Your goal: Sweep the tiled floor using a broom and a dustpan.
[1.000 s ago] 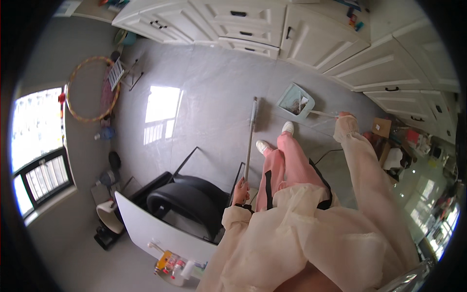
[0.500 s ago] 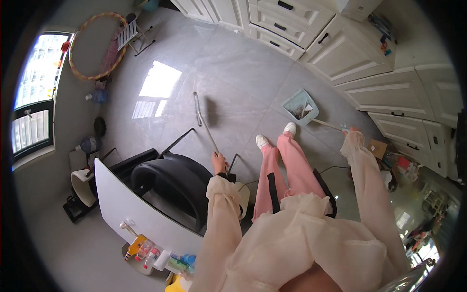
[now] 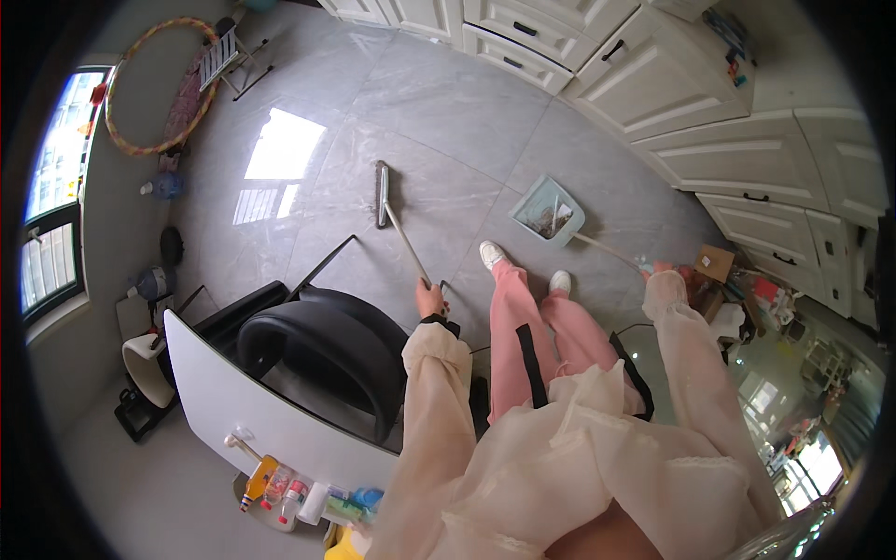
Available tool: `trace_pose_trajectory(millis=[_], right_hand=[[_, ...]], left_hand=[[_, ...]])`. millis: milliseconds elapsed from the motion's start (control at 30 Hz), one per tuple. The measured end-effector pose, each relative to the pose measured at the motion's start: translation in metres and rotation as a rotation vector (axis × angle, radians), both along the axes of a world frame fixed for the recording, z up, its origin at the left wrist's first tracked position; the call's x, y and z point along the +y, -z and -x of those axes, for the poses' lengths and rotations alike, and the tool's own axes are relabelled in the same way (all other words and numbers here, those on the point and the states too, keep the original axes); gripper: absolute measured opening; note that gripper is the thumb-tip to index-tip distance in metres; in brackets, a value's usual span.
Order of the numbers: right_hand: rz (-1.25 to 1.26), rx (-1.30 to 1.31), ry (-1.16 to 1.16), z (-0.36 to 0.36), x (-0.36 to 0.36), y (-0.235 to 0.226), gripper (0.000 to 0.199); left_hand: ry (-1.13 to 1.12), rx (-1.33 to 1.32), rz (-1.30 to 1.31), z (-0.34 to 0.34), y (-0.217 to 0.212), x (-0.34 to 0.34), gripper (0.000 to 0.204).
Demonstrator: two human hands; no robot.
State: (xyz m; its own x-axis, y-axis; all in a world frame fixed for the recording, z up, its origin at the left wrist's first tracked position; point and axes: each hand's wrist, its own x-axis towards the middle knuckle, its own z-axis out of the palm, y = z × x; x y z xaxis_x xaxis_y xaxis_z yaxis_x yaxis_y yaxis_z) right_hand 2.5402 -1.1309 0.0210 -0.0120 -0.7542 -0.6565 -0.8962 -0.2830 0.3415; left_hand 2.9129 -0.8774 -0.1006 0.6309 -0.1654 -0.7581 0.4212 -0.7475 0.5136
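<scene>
My left hand (image 3: pixel 430 299) is closed round the pale handle of a broom (image 3: pixel 383 194), whose long narrow head rests on or just above the grey tiles ahead. Out to the right, my right hand (image 3: pixel 659 272) grips the end of a long dustpan handle. The light blue dustpan (image 3: pixel 548 211) is at the floor in front of my feet. Brownish debris and some whitish scraps lie inside it. From this view I cannot tell whether the pan touches the floor.
A black chair (image 3: pixel 322 345) and a white table (image 3: pixel 243 401) stand close on my left. White cabinets (image 3: pixel 653 84) line the far and right sides. Boxes (image 3: pixel 714 263) and clutter sit at the right. By the window wall are a hoop (image 3: pixel 112 112) and a folding stool (image 3: pixel 222 58).
The broom head has turned, so its broad side now shows. The dustpan has shifted left and tilted differently. My feet have stepped, the left one now ahead.
</scene>
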Motion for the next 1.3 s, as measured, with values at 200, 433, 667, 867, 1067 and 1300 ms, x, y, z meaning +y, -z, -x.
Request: trace_pose_trajectory(millis=[200,433,667,867,1067,1300], right_hand=[[0.051,-0.147,-0.042,0.008,0.020,-0.008,0.029],[-0.034,-0.173,0.108,0.005,0.011,-0.020,0.029],[-0.133,-0.207,0.213,0.041,0.008,-0.002,0.027],[-0.159,-0.294,0.165,0.049,0.005,0.012,0.020],[-0.164,-0.300,0.075,0.075,0.023,0.029,0.021],[-0.126,-0.281,0.126,0.115,0.058,0.029,0.022]], left_hand=[[0.250,0.016,0.028,0.057,-0.020,0.014,0.043],[0.560,-0.118,-0.001,0.146,-0.024,0.042,0.048],[0.773,0.160,-0.131,0.221,-0.082,0.022,0.051],[0.743,0.148,-0.086,0.247,-0.106,0.031,0.051],[0.236,0.339,0.094,0.264,-0.127,0.095,0.048],[0.050,0.215,0.056,0.265,-0.111,0.128,0.045]])
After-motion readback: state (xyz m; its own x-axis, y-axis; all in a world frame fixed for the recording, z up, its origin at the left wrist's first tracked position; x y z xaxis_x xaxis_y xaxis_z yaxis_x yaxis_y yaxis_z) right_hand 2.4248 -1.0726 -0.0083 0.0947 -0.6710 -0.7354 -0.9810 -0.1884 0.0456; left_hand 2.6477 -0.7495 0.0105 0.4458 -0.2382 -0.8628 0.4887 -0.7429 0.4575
